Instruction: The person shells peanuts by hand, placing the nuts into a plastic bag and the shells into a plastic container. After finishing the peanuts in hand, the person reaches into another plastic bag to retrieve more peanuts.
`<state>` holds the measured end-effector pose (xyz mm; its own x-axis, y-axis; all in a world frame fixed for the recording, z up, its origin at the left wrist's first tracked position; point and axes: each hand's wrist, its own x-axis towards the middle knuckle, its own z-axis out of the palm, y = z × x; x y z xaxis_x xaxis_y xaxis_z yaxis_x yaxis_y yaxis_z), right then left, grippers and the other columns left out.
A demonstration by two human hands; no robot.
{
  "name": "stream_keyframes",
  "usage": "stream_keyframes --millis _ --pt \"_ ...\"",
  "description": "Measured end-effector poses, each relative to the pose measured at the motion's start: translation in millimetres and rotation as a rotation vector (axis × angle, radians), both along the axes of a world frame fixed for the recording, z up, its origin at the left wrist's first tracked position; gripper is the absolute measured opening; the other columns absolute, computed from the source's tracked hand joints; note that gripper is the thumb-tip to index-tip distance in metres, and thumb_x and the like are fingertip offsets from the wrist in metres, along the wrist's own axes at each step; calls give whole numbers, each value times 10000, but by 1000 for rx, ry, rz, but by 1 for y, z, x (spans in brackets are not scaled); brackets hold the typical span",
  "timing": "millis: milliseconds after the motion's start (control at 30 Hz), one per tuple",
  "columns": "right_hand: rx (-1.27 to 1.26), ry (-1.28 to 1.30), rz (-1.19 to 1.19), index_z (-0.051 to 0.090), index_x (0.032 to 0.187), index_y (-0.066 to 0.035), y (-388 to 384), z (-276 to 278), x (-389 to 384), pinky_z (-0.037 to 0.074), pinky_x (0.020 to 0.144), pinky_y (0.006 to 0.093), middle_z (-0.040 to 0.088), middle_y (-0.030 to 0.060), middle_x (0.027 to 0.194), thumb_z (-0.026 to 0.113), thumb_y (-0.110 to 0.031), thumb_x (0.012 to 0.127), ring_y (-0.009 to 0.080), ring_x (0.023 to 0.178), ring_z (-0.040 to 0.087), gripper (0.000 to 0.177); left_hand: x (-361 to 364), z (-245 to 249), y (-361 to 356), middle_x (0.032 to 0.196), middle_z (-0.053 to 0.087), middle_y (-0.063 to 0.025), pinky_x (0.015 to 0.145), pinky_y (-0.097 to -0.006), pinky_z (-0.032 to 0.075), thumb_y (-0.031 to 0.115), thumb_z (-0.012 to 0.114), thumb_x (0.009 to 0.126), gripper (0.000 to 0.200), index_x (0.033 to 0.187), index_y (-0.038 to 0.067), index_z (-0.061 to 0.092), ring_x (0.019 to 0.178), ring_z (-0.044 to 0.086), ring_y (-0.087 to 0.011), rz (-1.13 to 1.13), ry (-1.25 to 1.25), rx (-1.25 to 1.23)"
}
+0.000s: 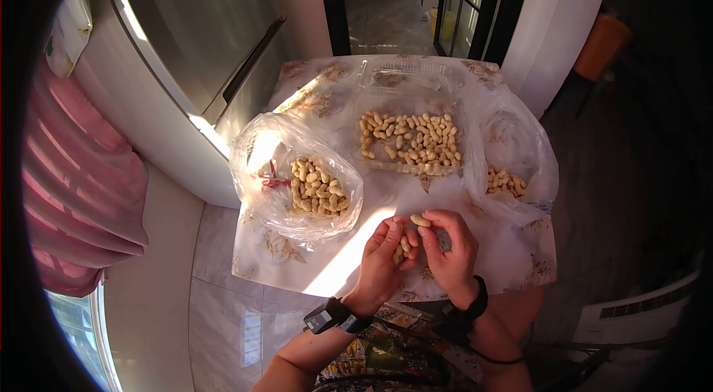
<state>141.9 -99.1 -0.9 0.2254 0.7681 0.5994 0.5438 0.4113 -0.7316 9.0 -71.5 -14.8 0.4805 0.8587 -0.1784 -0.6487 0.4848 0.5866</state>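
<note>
Near the table's front edge, my left hand [384, 258] has its fingers curled round several peanuts [402, 249]. Right beside it, my right hand [449, 247] pinches a single peanut [420, 220] between thumb and finger. Beyond the hands stands a clear plastic box [410, 167] holding many unshelled peanuts [434, 136]. To the left lies an open clear plastic bag [260, 191] with a heap of peanuts [316, 185]. Another clear bag [531, 154] at the right holds a smaller heap of peanuts [505, 181].
A patterned cloth covers the table [282, 255]. The box's clear lid [401, 76] is raised at the back. A metallic appliance [200, 28] stands at the left, by a pink curtain [82, 177]. An orange seat [603, 47] is at the right.
</note>
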Motion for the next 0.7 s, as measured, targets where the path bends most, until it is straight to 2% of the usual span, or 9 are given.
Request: stream_keyframes --millis 233,500,700 --pt "-6 -6 5 606 1098 -19 0 1 0 538 728 325 661 119 989 650 -28 896 241 836 670 206 0 -1 1 861 582 -21 546 -202 372 277 421 1062 282 1230 76 524 700 519 -91 -20 -2 25" --pt "5 -66 -14 632 1055 -16 0 1 1 520 679 351 665 126 894 610 -86 939 274 789 662 137 0 -1 1 855 583 -23 539 -201 360 284 423 1061 263 1176 76 534 681 517 -95 -22 -10 45" --pt "-6 -46 -23 642 1041 -14 -1 2 0 522 678 355 676 129 891 600 -89 946 281 775 669 128 0 -1 1 850 587 -36 532 -222 364 267 419 1061 253 1175 72 532 667 508 -109 -16 -14 31"
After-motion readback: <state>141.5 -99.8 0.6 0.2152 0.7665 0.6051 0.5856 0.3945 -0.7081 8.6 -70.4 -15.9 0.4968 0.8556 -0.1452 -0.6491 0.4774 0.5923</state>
